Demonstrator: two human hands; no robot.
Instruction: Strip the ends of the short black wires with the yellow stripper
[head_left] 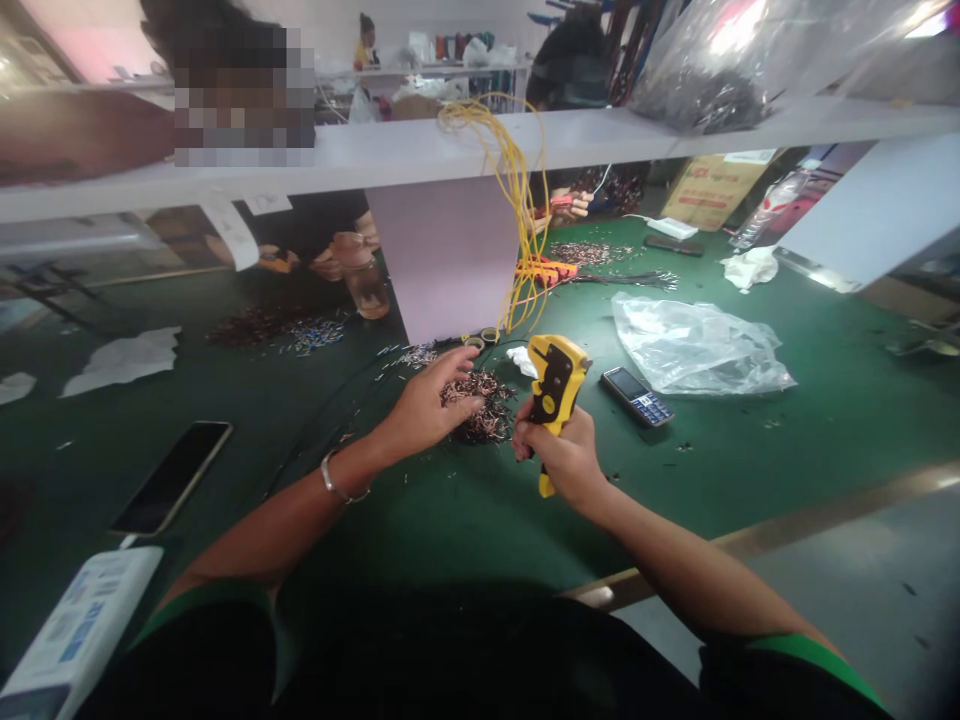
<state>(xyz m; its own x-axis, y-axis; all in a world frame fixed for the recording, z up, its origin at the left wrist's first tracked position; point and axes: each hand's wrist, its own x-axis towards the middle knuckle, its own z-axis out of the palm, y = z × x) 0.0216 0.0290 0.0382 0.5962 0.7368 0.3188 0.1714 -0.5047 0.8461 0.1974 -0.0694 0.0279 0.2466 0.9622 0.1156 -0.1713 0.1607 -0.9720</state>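
My right hand (571,455) is wrapped round the handles of a yellow and black wire stripper (559,375), held upright with its head at the top. My left hand (429,408) has its fingers apart beside a pile of short copper-coloured and black wire pieces (487,415); the fingertips reach over the pile's left edge. A small heap of white and blue pieces (416,357) lies behind my left hand. Long yellow wires (517,200) hang over the shelf edge, down to two small rolls (489,336) on the green table.
A keypad phone (636,397) and a clear plastic bag (697,345) lie to the right. A smartphone (172,480) and a white power bank (82,630) are at the left. Across the table (720,460), under the white shelf (360,165), other people's hands hold tools near a bottle (365,280).
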